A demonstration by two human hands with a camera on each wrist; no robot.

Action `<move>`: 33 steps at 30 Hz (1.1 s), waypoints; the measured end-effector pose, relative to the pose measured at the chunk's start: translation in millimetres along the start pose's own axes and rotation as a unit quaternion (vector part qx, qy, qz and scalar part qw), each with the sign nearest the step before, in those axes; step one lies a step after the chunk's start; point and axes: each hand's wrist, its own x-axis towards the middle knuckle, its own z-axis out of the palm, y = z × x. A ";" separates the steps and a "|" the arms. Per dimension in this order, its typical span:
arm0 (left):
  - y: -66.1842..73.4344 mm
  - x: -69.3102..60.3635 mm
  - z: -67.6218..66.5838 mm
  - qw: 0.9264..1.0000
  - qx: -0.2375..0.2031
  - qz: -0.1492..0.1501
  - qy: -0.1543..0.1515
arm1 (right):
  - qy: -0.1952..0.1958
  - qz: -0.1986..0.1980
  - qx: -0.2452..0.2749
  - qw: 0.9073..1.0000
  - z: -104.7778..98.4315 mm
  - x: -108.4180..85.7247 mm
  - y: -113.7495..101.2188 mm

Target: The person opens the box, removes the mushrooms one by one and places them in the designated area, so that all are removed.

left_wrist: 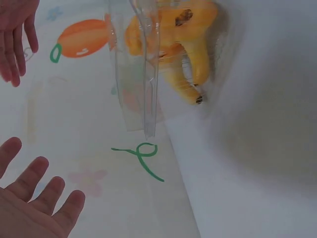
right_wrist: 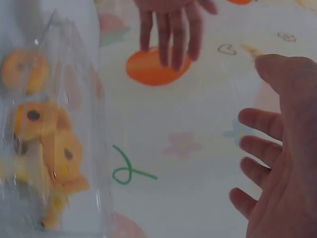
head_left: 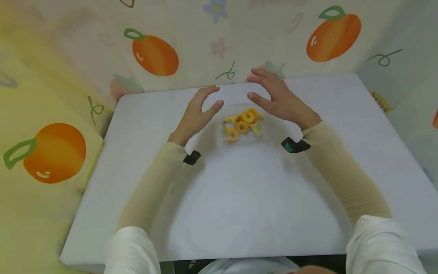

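Observation:
A clear plastic box (head_left: 246,140) stands on the white table. Several yellow-orange pieces (head_left: 241,127) lie inside it, some round with a dark centre, some curved and pointed like small bananas. In the head view my left hand (head_left: 195,113) hovers at the box's left, fingers loosely bent. My right hand (head_left: 283,99) is raised at its right and rear side, thumb and fingers spread. Neither hand touches the box. The wrist views show the transparent wall (left_wrist: 150,99) close up. Both hands hold nothing. Whether the box has a lid I cannot tell.
The white table (head_left: 246,205) reaches from the person's lap to the back wall cloth (head_left: 229,38), printed with oranges and flowers. A yellow cloth (head_left: 37,213) hangs at the left. Dark wrist devices (head_left: 295,145) sit under both wrists.

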 end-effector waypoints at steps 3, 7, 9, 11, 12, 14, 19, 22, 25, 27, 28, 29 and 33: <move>-3.5 -8.9 8.4 0.999 0.001 -0.017 -0.027 | -0.021 -0.003 0.006 1.000 7.6 -5.2 -5.5; -8.1 -16.1 20.7 0.997 -0.002 -0.049 -0.062 | -0.048 -0.005 0.005 0.999 14.7 -10.7 -8.9; -9.2 -17.1 27.7 0.996 -0.007 -0.058 -0.074 | -0.054 -0.009 0.005 0.998 18.3 -12.4 -8.3; -8.9 -17.5 33.2 0.995 -0.010 -0.059 -0.080 | -0.062 -0.011 0.008 0.998 22.3 -12.4 -7.5; -8.4 -17.3 35.6 0.995 -0.007 -0.059 -0.082 | -0.067 -0.010 0.008 0.998 24.4 -12.2 -7.2; -6.5 -17.0 39.1 0.995 0.005 -0.053 -0.084 | -0.079 -0.006 0.001 0.997 28.9 -11.7 -6.3; -1.2 -26.9 40.8 0.988 0.073 -0.068 -0.116 | -0.130 0.004 -0.029 0.991 40.9 -15.2 -10.6; 1.3 -37.7 40.7 0.981 0.104 -0.073 -0.144 | -0.152 0.011 -0.043 0.987 48.3 -21.4 -16.1; 4.4 -44.8 43.2 0.978 0.116 -0.062 -0.162 | -0.165 0.011 -0.054 0.985 53.2 -27.1 -18.5; 7.1 -46.8 45.4 0.978 0.115 -0.052 -0.167 | -0.169 0.008 -0.060 0.984 54.8 -29.5 -17.3; 8.3 -47.5 46.6 0.978 0.115 -0.047 -0.169 | -0.171 0.009 -0.065 0.983 55.1 -30.6 -16.5; 9.2 -48.5 47.7 0.978 0.113 -0.042 -0.169 | -0.173 0.010 -0.070 0.982 55.5 -31.4 -15.7; 10.9 -53.2 52.5 0.979 0.100 -0.035 -0.177 | -0.182 0.021 -0.072 0.980 58.4 -37.6 -15.7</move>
